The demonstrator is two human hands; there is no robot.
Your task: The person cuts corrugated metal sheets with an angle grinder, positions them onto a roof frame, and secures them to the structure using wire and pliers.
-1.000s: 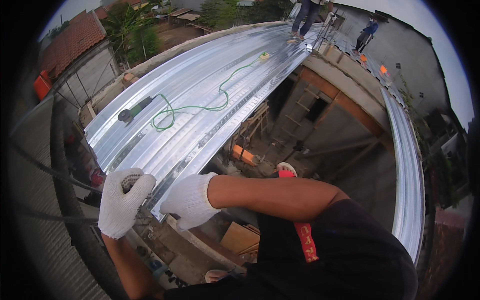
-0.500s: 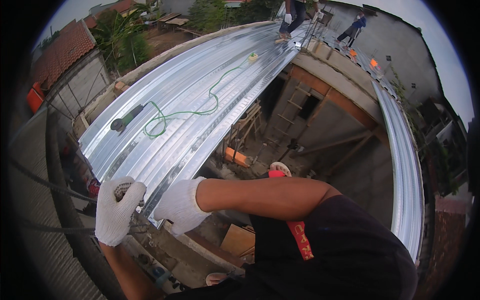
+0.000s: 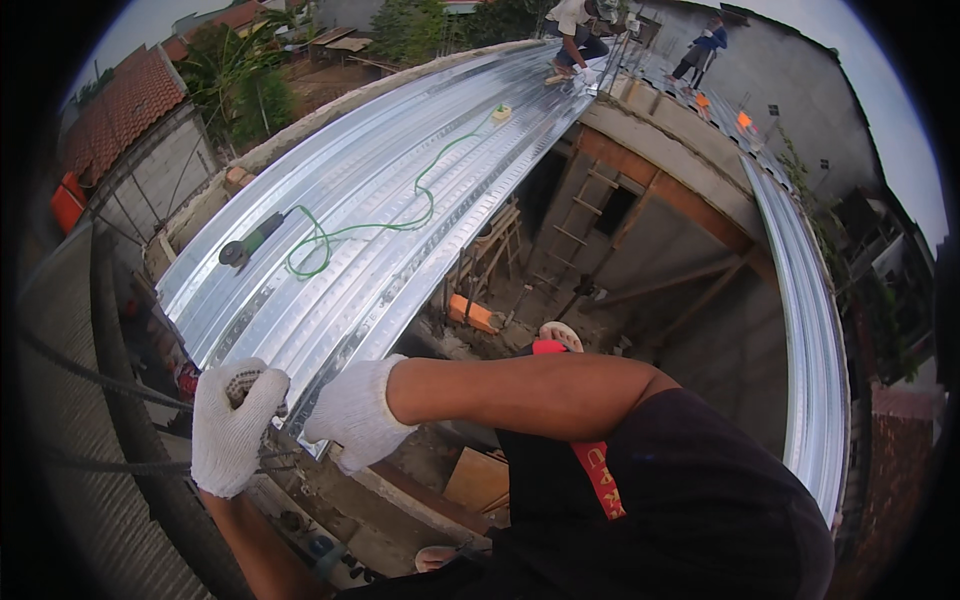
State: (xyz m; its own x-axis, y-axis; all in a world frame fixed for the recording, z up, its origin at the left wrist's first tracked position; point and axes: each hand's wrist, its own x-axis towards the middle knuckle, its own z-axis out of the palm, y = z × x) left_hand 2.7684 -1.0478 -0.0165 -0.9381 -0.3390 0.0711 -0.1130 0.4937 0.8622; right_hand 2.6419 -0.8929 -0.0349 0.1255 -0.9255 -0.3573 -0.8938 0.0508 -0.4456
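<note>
Ribbed, shiny metal decking sheets (image 3: 330,240) stretch away from me in a long run. At their near end my left hand (image 3: 238,425), in a white knitted glove with dots on the palm, has its fingers curled round the end edge of a sheet. My right hand (image 3: 355,412), gloved too, is closed on the same sheet's near right corner, with its fingertips hidden behind the edge. An angle grinder (image 3: 250,240) lies on the decking, ahead of my left hand. Its green cord (image 3: 428,195) loops over the ribs to a pale yellow socket block (image 3: 501,114).
Right of the decking is a deep opening with a wooden ladder (image 3: 585,212) and an orange block (image 3: 474,313) below. Another metal strip (image 3: 800,330) runs along the right side. A co-worker (image 3: 578,38) crouches at the far end; another person (image 3: 700,50) stands beyond. Rebar (image 3: 100,375) projects at left.
The co-worker at the far end has gone from standing to crouching, with a gloved hand down at the sheet. My hands keep their hold with hardly any movement.
</note>
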